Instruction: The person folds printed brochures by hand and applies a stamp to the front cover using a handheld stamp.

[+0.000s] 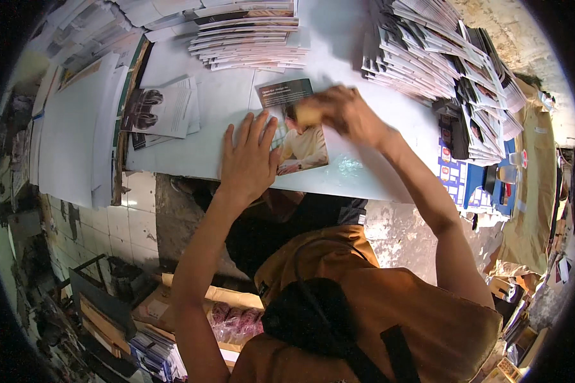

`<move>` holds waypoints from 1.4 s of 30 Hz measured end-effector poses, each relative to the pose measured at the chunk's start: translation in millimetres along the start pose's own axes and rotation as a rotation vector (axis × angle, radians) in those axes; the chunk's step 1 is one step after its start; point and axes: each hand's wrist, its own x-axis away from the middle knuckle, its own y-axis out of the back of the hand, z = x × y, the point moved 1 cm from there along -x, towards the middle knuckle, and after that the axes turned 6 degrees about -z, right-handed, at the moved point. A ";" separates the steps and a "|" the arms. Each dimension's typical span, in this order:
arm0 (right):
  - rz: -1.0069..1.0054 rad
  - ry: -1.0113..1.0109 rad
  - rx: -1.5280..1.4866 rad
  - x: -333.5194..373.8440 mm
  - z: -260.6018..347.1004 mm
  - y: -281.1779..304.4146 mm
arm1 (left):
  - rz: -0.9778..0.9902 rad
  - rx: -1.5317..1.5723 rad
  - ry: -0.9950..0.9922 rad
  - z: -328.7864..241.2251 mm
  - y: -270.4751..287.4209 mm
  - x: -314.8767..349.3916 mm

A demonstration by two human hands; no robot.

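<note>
A printed leaflet (305, 148) with a photo of a person in a light yellow top lies on the white tabletop before me. My left hand (249, 152) rests flat at its left edge, fingers stretched and spread. Over the upper right of the leaflet, my right hand (350, 116) is closed and smeared by motion. Under its fingertips shows a small yellowish block (309, 113), pressed against the paper; its exact kind is too blurred to tell.
Leaflets showing headphones (158, 112) lie to the left. A stack of folded leaflets (249, 41) stands at the back, and larger piles (421, 54) fill the far right. Large white sheets (76, 131) are stacked beyond the table's left edge. Below sits an open cardboard box (236, 297).
</note>
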 end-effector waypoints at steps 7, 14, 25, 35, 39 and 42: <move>0.092 -0.091 -0.194 81.5 58.9 31.3 | 0.460 -0.024 0.086 -21.3 35.9 -63.9; -0.843 -0.781 -0.905 126.2 43.0 18.6 | 0.372 -0.001 -0.336 -17.8 32.1 -78.6; -1.030 -0.860 -0.438 200.0 8.9 28.9 | -0.412 0.260 -0.418 -94.4 181.3 -205.0; -1.018 -0.928 -0.473 200.5 7.4 22.4 | -0.219 0.599 -0.675 -214.6 28.4 -249.9; -0.998 -0.918 -0.475 205.6 2.9 16.8 | -0.128 0.877 -0.487 -165.6 50.8 -154.4; -1.149 -0.994 -0.423 217.6 1.0 15.2 | -0.208 0.906 -0.242 -96.1 100.6 -93.4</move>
